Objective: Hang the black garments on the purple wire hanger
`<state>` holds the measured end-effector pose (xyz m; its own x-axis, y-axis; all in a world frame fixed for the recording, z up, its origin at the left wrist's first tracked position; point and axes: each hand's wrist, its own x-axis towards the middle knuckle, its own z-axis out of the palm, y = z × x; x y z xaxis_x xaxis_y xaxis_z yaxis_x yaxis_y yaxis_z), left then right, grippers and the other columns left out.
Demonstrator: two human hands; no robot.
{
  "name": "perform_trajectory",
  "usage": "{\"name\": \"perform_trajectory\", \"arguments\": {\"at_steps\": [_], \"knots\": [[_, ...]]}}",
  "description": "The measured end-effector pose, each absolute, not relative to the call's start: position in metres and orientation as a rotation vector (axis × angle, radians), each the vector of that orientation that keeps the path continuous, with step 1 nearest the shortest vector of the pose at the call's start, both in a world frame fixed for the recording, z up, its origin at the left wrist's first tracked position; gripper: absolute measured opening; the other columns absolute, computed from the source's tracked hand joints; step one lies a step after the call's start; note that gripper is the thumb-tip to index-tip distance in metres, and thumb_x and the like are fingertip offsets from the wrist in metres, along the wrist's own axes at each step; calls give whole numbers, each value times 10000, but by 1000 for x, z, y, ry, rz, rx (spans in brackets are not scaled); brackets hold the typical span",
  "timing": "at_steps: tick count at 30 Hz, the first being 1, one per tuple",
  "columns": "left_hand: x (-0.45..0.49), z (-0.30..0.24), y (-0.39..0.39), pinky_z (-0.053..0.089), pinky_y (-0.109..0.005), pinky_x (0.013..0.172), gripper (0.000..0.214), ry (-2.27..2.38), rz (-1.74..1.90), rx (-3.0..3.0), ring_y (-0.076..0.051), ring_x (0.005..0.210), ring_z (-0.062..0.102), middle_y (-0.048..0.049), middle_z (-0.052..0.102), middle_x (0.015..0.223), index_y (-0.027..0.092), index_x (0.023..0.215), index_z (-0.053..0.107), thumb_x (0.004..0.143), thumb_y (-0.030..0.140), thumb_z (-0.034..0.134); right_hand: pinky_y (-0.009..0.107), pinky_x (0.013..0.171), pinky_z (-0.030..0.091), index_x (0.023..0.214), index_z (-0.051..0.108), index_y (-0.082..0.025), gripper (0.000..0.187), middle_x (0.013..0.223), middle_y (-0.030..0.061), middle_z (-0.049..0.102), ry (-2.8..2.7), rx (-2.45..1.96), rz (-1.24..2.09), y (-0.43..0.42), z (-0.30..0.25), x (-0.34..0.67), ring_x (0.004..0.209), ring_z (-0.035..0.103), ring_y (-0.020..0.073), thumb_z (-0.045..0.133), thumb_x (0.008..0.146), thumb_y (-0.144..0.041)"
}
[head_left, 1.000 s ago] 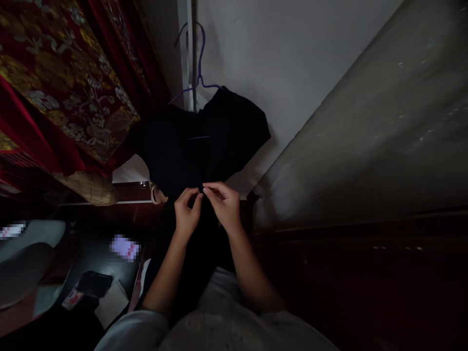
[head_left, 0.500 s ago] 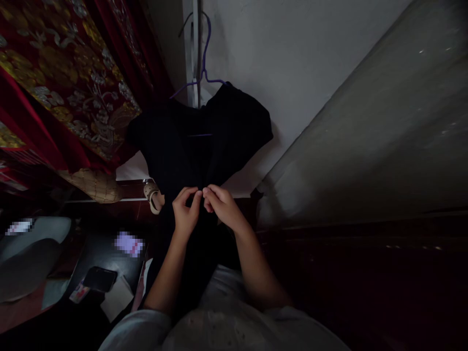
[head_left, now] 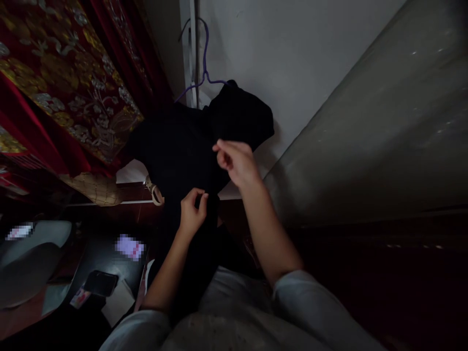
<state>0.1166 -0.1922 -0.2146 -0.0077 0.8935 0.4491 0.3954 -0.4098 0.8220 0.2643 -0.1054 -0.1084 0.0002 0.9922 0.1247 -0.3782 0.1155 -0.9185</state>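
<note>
A black garment (head_left: 190, 146) hangs on a purple hanger (head_left: 204, 63) against the white wall. My left hand (head_left: 193, 212) pinches the black cloth near the garment's lower front, fingers closed on it. Higher up, my right hand (head_left: 237, 161) hovers in front of the garment's right shoulder, blurred by motion. Its fingers are loosely curled, and I cannot make out whether they hold anything.
A red and gold patterned cloth (head_left: 62, 83) hangs at the left. A grey slanted panel (head_left: 376, 136) fills the right. Below left lie a dark phone (head_left: 100, 283), papers (head_left: 117, 302) and a grey cushion (head_left: 32, 263). A sandal (head_left: 155, 191) shows beside the garment.
My right hand has left the spot where both hands pinched the cloth together and has risen up and to the right. The left hand stays on the cloth.
</note>
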Motion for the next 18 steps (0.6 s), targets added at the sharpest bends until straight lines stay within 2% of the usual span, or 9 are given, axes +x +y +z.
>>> {"name": "perform_trajectory", "arguments": {"at_steps": [4,7,10,13,15,18], "knots": [[111,-221,-180,465,-255,706,189,1361,1380,1845,-151,744,624,-23,654,796,172,902,634,1016,302,559,165,388,179,720,590,-142,368,506,-73,435,-1024,-783,1223,-66,-52,259,399,324,18,720,925,-419],[111,-207,-172,501,-274,738,162,1331,1395,1925,-168,792,658,-51,697,856,172,925,681,994,300,609,158,403,203,783,584,-147,439,546,-57,473,-1136,-713,1143,-71,-40,253,409,373,20,627,979,-538],[112,-166,-161,540,-304,813,175,1166,1611,2030,-172,833,677,-60,726,920,191,1082,727,984,314,650,156,404,217,797,537,-176,498,552,-56,472,-1187,-727,1048,-89,-52,253,402,401,28,543,985,-637],[110,-107,-140,554,-333,879,319,998,1889,2078,-167,855,677,-40,711,959,237,1286,674,1010,390,629,152,407,263,800,517,-192,454,567,-57,456,-1212,-785,979,-104,-68,259,425,427,37,563,980,-606],[108,-72,-121,555,-345,887,303,876,1834,2197,-178,874,680,-39,695,951,236,1240,695,1010,421,629,147,426,306,808,521,-198,423,586,-55,449,-1235,-805,940,-111,-73,261,453,452,41,562,987,-579],[102,-39,-95,535,-404,985,214,813,1668,2134,-244,1014,705,-37,664,908,201,1035,731,941,394,736,152,443,344,810,520,-207,403,585,-54,441,-1252,-797,896,-121,-71,262,473,457,48,569,986,-565]]}}
